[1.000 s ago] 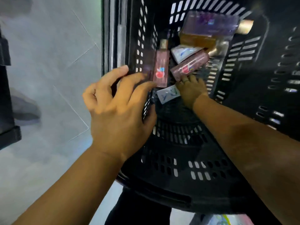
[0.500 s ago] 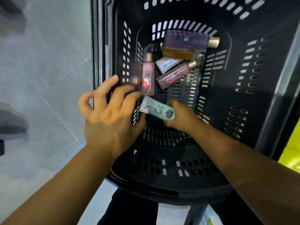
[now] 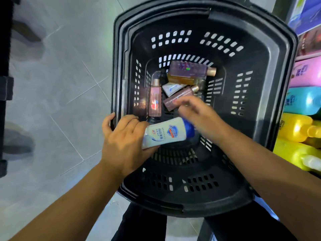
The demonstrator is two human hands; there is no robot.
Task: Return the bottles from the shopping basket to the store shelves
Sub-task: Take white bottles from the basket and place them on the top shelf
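Note:
A black shopping basket (image 3: 278, 54) stands on the floor below me. A white bottle with a blue cap (image 3: 166, 133) is lifted above its near left side. Its base lies against my left hand (image 3: 121, 141), with the thumb tucked under it, while that hand's fingertips hook over the basket's left rim. My right hand (image 3: 199, 117) is beside the blue cap, blurred, with its fingers stretched out over a pink bottle (image 3: 178, 98) on the basket floor. Another pink bottle (image 3: 155, 100), a purple and amber bottle (image 3: 188, 73) and a white tube (image 3: 171, 88) also lie there.
Store shelves at the right edge hold pink (image 3: 304, 73), blue (image 3: 302, 100) and yellow bottles (image 3: 298, 129) lying on their sides. Grey floor tiles (image 3: 60, 84) stretch to the left, with a dark fixture (image 3: 5, 84) at the left edge. My dark trouser legs show below the basket.
My right hand lifted the white bottle from the basket floor and brought it to my left hand, then stretched its fingers out. The view pulled back, so the whole basket shows.

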